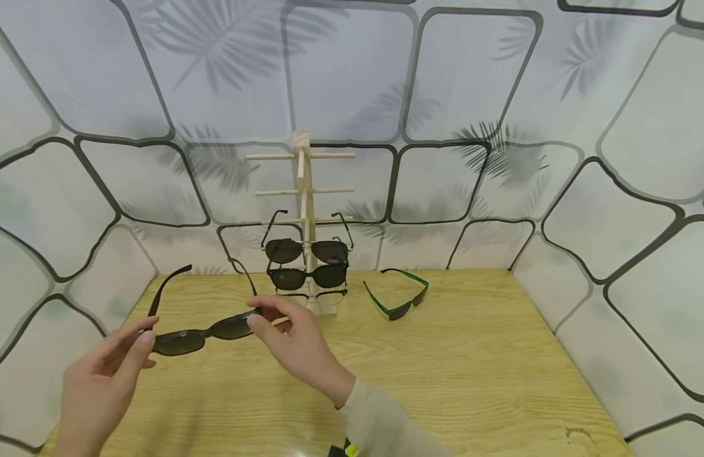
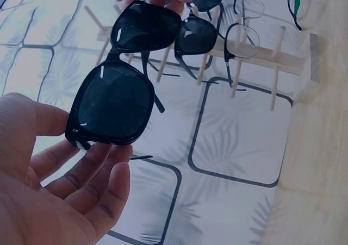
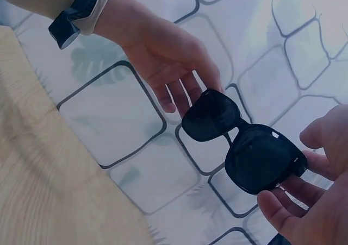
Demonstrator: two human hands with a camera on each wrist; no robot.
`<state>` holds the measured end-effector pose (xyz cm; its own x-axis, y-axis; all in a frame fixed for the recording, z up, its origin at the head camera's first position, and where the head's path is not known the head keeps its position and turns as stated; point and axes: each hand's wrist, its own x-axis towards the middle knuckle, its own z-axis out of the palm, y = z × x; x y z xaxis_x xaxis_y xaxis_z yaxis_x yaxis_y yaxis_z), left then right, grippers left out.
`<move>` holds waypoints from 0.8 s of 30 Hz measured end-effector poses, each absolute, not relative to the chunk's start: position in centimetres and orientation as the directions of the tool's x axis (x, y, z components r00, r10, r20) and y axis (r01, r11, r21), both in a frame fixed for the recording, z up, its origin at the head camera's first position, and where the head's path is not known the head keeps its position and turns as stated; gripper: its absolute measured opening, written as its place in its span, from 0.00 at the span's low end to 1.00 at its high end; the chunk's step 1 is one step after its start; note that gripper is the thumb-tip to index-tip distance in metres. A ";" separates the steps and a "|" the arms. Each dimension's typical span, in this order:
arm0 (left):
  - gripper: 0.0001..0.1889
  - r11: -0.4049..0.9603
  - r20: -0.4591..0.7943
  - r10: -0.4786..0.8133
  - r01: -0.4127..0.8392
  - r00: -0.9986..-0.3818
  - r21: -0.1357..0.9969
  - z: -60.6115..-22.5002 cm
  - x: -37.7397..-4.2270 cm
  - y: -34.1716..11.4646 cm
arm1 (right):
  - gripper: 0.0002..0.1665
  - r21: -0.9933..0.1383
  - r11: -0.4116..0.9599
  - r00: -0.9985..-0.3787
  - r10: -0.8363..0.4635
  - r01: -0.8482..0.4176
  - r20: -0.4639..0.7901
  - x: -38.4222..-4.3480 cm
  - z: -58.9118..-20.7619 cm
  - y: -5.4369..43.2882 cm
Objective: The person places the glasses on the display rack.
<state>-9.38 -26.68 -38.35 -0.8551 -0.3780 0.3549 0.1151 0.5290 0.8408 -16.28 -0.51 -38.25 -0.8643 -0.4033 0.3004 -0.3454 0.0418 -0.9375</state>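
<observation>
Left hand [image 1: 103, 374] and right hand [image 1: 299, 346] gripping black sunglasses [image 1: 180, 343], fingers [image 1: 275, 303] clamping opposite ends, the pair being held above the table [image 1: 471, 368], wooden rack [image 1: 301, 139] standing behind and bearing three other pairs [image 1: 330, 276], green-framed sunglasses [image 1: 400, 311] lying right of the rack.

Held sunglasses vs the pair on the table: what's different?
The held sunglasses look black throughout; the table pair has green temples. The held sunglasses are between the left hand and right hand; the table pair rests on the tabletop. Both: dark lenses, temples unfolded.
</observation>
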 end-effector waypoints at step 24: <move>0.13 0.501 0.518 -0.342 0.314 -0.784 0.807 -32.9 -11.2 -23.7 | 0.18 -0.859 0.039 -0.824 -0.308 -0.510 0.476 -16.7 -33.3 1.9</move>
